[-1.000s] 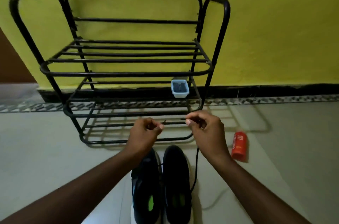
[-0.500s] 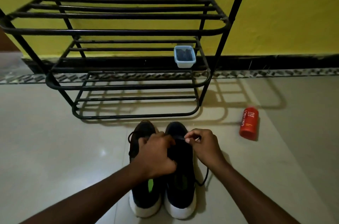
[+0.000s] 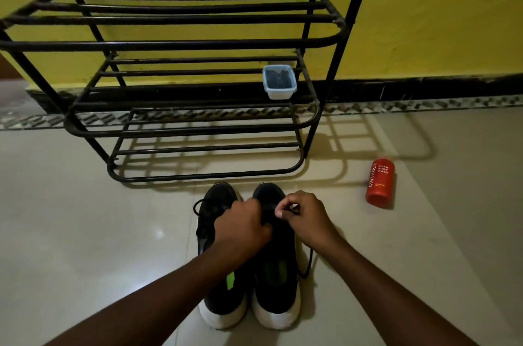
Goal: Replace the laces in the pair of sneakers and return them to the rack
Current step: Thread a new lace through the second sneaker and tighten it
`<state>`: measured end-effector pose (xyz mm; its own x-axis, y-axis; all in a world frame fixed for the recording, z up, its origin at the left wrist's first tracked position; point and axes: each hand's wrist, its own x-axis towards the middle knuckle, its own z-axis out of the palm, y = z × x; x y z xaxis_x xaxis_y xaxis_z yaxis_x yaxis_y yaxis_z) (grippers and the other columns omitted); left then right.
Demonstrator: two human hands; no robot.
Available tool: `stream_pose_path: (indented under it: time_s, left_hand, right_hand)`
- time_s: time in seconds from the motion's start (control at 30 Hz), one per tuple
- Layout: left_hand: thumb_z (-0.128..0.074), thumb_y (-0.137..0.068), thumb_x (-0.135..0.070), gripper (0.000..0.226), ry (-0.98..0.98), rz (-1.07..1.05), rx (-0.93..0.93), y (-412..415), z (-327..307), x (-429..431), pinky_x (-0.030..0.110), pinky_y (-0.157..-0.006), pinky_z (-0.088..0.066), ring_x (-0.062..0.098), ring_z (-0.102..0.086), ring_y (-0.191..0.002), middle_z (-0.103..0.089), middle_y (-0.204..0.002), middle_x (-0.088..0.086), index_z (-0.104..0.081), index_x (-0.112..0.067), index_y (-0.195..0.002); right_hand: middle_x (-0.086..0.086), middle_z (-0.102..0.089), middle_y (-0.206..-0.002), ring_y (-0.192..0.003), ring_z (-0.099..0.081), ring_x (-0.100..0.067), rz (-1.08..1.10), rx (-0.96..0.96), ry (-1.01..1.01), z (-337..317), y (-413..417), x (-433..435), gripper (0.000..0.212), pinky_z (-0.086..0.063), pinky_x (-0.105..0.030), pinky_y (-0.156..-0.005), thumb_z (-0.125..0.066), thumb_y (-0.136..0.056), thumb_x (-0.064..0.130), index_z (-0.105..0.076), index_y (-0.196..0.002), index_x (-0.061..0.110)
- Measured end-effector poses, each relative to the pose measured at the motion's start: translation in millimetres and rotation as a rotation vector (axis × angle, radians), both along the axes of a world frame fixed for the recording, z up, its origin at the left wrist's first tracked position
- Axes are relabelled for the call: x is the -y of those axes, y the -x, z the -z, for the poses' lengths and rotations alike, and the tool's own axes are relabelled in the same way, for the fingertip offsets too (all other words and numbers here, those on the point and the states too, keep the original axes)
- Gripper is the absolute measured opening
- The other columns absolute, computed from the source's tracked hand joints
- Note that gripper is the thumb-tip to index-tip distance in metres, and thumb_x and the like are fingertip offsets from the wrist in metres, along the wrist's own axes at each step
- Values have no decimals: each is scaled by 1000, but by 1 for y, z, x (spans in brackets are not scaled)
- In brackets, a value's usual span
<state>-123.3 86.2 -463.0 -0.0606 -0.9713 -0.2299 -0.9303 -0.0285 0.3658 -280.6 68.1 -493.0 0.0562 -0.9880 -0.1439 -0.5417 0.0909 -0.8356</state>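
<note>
Two black sneakers with white soles stand side by side on the floor, toes toward the rack: the left sneaker [image 3: 215,297] and the right sneaker [image 3: 278,283]. My left hand [image 3: 240,228] rests closed over the lacing area between them. My right hand [image 3: 307,215] pinches a thin black lace [image 3: 310,260] over the right sneaker's front; the lace loops down along that shoe's right side. A loose loop of lace shows at the left sneaker's toe. The black metal rack [image 3: 198,130] stands just beyond the shoes.
A small pale-blue tub [image 3: 279,92] with dark contents sits on the rack's middle shelf at the right. An orange bottle [image 3: 379,183] lies on the tiled floor right of the shoes. A yellow wall with a black skirting stands behind the rack.
My hands came down from in front of the rack's lower bars onto the sneakers, and the view tilted downward and closer. The lace stayed in my right fingers.
</note>
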Motion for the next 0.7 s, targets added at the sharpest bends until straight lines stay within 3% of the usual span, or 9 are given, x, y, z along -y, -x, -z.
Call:
stream_pose_path:
  time_s: [0.1, 0.2, 0.3, 0.4, 0.5, 0.7]
  left_hand:
    - [-67, -85, -36, 29, -4, -86, -66, -1, 8, 6, 37, -69, -60, 22, -66, -83, -64, -96, 3, -62, -16, -106]
    - [-72, -87, -29, 21, -23, -162, -144, -5, 12, 10, 31, -65, -58, 17, -66, -82, -66, -99, 1, -67, -16, -103]
    - [-73, -85, -20, 12, -47, -191, -250, -10, 18, 15, 34, -71, -63, 15, -69, -79, -71, -98, 4, -75, -16, -96]
    - [-72, -84, -17, 12, -52, -211, -281, -12, 22, 16, 26, -68, -59, 13, -68, -80, -71, -98, 5, -75, -16, -96]
    - [-71, -86, -17, 13, -49, -229, -291, -11, 25, 16, 20, -62, -52, 12, -67, -81, -71, -97, 5, -75, -14, -98]
    - [-73, -87, -15, 10, -33, -220, -322, -13, 24, 16, 17, -65, -49, 12, -67, -86, -73, -98, 3, -78, -14, -96]
  right_hand:
    - [14, -60, -87, -85, -58, 3, -35, -56, -17, 4, -6, 0, 19, -42, -10, -72, -74, -86, 7, -71, -75, 21]
    - [9, -52, -96, -90, -55, -2, -62, -107, -16, 7, -11, 1, 21, -38, -5, -74, -73, -87, 7, -70, -73, 22]
    - [4, -51, -99, -94, -55, -8, -78, -99, -11, 10, -15, 3, 25, -42, -14, -82, -73, -86, 6, -68, -70, 25]
    - [5, -50, -100, -96, -56, -8, -87, -87, -20, 11, -18, 3, 34, -45, -23, -91, -70, -87, 4, -63, -67, 30]
    - [8, -47, -100, -96, -54, -6, -105, -107, -26, 11, -20, 1, 31, -45, -23, -90, -64, -87, 2, -63, -69, 27]
    - [6, -43, -99, -93, -49, -8, -144, -195, -25, 1, -22, -1, 26, -37, -21, -84, -58, -83, -2, -63, -69, 19]
